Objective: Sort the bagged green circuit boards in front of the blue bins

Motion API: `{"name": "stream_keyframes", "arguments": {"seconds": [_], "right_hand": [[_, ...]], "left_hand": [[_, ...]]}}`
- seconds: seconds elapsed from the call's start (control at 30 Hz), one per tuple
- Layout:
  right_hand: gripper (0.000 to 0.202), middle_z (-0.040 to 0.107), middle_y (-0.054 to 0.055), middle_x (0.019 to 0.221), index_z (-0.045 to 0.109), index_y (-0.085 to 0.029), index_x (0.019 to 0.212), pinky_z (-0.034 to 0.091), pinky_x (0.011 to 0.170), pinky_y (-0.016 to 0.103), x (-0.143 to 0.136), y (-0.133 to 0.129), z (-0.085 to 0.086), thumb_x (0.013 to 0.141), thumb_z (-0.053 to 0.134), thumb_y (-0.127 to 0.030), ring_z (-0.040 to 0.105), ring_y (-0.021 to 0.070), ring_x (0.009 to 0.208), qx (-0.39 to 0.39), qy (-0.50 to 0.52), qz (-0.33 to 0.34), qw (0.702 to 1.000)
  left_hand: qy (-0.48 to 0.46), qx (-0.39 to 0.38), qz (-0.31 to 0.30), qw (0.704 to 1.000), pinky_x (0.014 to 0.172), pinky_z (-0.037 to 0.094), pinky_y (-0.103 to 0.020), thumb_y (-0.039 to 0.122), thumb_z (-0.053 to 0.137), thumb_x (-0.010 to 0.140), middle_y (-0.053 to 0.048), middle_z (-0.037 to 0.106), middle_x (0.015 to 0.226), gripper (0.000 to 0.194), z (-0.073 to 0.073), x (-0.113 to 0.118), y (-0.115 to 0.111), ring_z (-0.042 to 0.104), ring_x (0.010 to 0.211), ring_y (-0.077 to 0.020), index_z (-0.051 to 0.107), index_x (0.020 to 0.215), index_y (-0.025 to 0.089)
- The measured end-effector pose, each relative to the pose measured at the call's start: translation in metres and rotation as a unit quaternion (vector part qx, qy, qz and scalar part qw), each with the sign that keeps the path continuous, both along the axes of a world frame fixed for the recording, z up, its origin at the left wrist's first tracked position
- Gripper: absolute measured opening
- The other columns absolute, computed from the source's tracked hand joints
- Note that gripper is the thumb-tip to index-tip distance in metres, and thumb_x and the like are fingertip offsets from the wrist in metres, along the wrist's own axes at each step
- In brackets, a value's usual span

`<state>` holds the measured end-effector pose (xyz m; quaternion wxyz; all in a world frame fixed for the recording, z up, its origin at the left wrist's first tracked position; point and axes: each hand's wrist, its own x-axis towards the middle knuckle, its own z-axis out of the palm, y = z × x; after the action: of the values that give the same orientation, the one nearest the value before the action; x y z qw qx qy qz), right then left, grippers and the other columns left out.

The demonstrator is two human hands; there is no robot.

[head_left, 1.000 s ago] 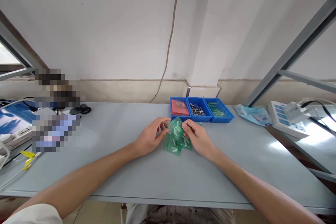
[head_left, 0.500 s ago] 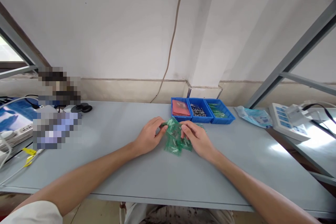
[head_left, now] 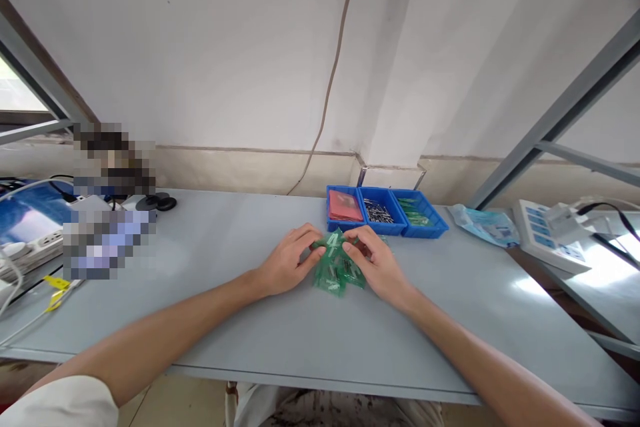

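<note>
Between my hands is a small green plastic bag [head_left: 333, 241] with white print on it. My left hand [head_left: 289, 260] pinches its left edge between thumb and fingers. On the other side, my right hand [head_left: 376, 263] grips the right edge the same way. More green bags [head_left: 330, 280] lie on the table just under the held one, some with small metal pieces showing through. Part of this pile is hidden by my right hand.
Behind my hands stand three joined blue bins: one with red packets [head_left: 345, 205], one with metal pieces [head_left: 379, 211], one with green bags [head_left: 414, 212]. A light-blue packet [head_left: 485, 225] and a power strip [head_left: 550, 237] lie right. Cables and black round pieces [head_left: 157, 202] are left.
Both hands have shifted slightly on the held bag, and it now stands more upright with its top edge drawn between my fingers. The bags beneath lie where they were.
</note>
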<state>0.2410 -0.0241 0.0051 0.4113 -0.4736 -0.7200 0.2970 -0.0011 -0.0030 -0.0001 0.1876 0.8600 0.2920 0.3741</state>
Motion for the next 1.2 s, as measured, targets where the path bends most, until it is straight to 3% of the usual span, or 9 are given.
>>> {"name": "stream_keyframes", "arguments": {"seconds": [0.1, 0.2, 0.37, 0.6, 0.73, 0.9, 1.2], "right_hand": [[0.021, 0.065, 0.003, 0.095, 0.065, -0.027, 0.110, 0.049, 0.070, 0.033, -0.0011, 0.0004, -0.0011, 0.104, 0.056, -0.045, 0.060, 0.0200, 0.081, -0.041, 0.036, 0.026, 0.998], [0.021, 0.063, 0.001, 0.089, 0.063, -0.027, 0.112, 0.049, 0.069, 0.032, -0.0017, 0.0020, -0.0011, 0.102, 0.059, -0.044, 0.057, 0.0189, 0.078, -0.060, 0.079, 0.035, 0.994], [0.028, 0.059, -0.002, 0.082, 0.056, -0.027, 0.119, 0.046, 0.063, 0.031, -0.0012, 0.0054, 0.0019, 0.100, 0.063, -0.046, 0.053, 0.0166, 0.068, -0.087, 0.139, 0.038, 0.986], [0.025, 0.057, -0.003, 0.077, 0.059, -0.026, 0.111, 0.042, 0.060, 0.029, -0.0021, 0.0023, 0.0065, 0.100, 0.063, -0.048, 0.051, 0.0151, 0.064, -0.095, 0.126, 0.048, 0.986], [0.028, 0.062, 0.000, 0.082, 0.063, -0.024, 0.104, 0.043, 0.062, 0.029, -0.0039, -0.0001, 0.0076, 0.105, 0.055, -0.051, 0.053, 0.0154, 0.067, -0.096, 0.096, 0.033, 0.990], [0.034, 0.059, -0.001, 0.083, 0.064, -0.025, 0.103, 0.042, 0.062, 0.030, -0.0030, -0.0013, 0.0053, 0.106, 0.050, -0.055, 0.052, 0.0160, 0.069, -0.072, 0.063, 0.026, 0.995], [0.026, 0.058, 0.003, 0.096, 0.067, -0.028, 0.102, 0.046, 0.070, 0.033, -0.0027, 0.0000, -0.0010, 0.105, 0.055, -0.051, 0.056, 0.0205, 0.083, -0.007, 0.005, 0.009, 1.000]], "left_hand": [[-0.003, 0.000, -0.002, 1.000, 0.098, 0.049, -0.036, 0.029, 0.049, 0.109, -0.007, 0.062, 0.114, 0.013, -0.0010, -0.0006, -0.0010, 0.061, 0.101, -0.0196, 0.057, 0.115, 0.020], [-0.008, -0.019, 0.021, 1.000, 0.095, 0.052, -0.036, 0.029, 0.050, 0.108, -0.007, 0.061, 0.119, 0.025, -0.0012, -0.0013, -0.0026, 0.062, 0.095, -0.0185, 0.051, 0.132, 0.022], [-0.001, -0.006, 0.001, 1.000, 0.094, 0.053, -0.036, 0.010, 0.044, 0.102, -0.008, 0.061, 0.123, 0.045, 0.0002, -0.0015, -0.0032, 0.061, 0.095, -0.0183, 0.049, 0.144, 0.025], [0.003, -0.007, 0.037, 0.999, 0.080, 0.053, -0.030, 0.020, 0.053, 0.104, -0.007, 0.063, 0.118, 0.025, -0.0007, -0.0011, -0.0001, 0.062, 0.093, -0.0183, 0.063, 0.127, 0.025], [-0.018, -0.001, 0.049, 0.999, 0.082, 0.050, -0.031, 0.027, 0.051, 0.108, -0.006, 0.063, 0.103, 0.016, -0.0013, -0.0005, 0.0012, 0.060, 0.088, -0.0181, 0.066, 0.110, 0.021], [-0.013, -0.018, 0.067, 0.997, 0.077, 0.045, -0.030, 0.033, 0.047, 0.110, -0.001, 0.055, 0.085, 0.027, -0.0009, 0.0008, 0.0012, 0.051, 0.079, -0.0169, 0.056, 0.088, 0.020], [-0.009, -0.034, 0.024, 0.999, 0.076, 0.046, -0.029, 0.034, 0.045, 0.111, -0.003, 0.059, 0.089, 0.028, 0.0014, 0.0007, -0.0009, 0.054, 0.083, -0.0173, 0.056, 0.089, 0.020]]}}
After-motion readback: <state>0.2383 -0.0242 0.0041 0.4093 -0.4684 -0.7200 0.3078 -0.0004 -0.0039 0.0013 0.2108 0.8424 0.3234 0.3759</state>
